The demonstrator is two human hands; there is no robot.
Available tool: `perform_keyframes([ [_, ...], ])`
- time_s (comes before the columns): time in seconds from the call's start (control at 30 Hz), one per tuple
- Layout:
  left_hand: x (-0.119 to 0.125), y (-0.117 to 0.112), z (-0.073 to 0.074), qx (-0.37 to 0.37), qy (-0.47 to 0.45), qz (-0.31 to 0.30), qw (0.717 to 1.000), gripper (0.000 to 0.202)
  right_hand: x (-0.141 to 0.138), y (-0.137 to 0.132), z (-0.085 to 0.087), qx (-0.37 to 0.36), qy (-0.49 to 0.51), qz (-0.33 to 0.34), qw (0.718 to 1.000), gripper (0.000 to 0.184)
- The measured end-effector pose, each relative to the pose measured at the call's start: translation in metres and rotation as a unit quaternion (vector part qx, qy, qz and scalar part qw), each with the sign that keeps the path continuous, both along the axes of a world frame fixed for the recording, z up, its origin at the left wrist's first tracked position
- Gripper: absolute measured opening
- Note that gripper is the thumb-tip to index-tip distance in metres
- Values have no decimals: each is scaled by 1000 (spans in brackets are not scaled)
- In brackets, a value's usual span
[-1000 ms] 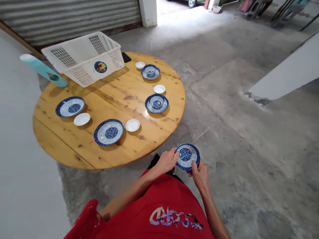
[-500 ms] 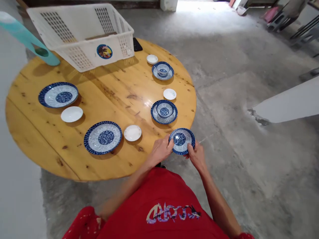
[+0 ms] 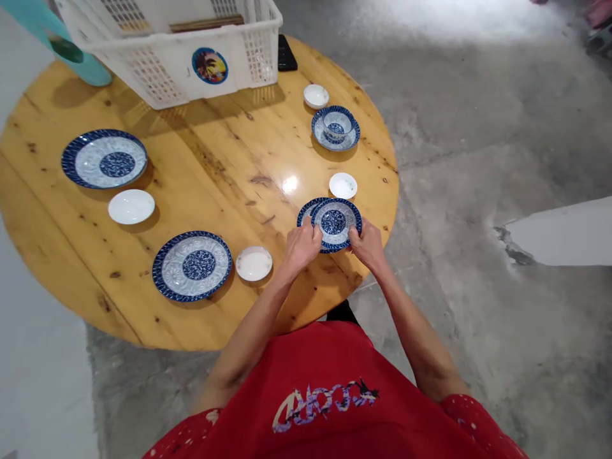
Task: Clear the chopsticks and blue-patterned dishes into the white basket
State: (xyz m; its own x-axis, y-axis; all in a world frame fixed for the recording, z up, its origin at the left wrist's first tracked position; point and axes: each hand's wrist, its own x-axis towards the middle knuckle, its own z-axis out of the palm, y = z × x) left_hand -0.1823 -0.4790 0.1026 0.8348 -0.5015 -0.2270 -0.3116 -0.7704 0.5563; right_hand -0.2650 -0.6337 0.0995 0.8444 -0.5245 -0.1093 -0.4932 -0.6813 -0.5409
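Observation:
Both hands grip one small blue-and-white patterned bowl [image 3: 335,222] by its rim, my left hand [image 3: 302,245] on its left side and my right hand [image 3: 366,241] on its right. The bowl is held over a blue-rimmed saucer [image 3: 304,215] near the right edge of the round wooden table [image 3: 224,178]; that saucer and the bowl on it are mostly hidden beneath it. A small white dish [image 3: 343,185] lies just behind. Farther back, another bowl sits on its saucer [image 3: 335,126] with a white dish [image 3: 316,96] beside it.
Two larger blue plates [image 3: 192,264] [image 3: 104,159] lie on the left half, each with a white dish [image 3: 254,263] [image 3: 131,206] beside it. A white plastic basket [image 3: 176,44], a teal object [image 3: 52,38] and a dark phone [image 3: 285,53] are at the back. Concrete floor surrounds the table.
My hands carried the bowl from off the table's edge up and forward over the near right saucer. The view moved closer to the table.

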Motion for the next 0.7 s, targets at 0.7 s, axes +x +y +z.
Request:
perform_keyframes([
  [0.7,-2,-47,-28,130,41,151,979,53,67,-68,-25,-91,216,293,927,56],
])
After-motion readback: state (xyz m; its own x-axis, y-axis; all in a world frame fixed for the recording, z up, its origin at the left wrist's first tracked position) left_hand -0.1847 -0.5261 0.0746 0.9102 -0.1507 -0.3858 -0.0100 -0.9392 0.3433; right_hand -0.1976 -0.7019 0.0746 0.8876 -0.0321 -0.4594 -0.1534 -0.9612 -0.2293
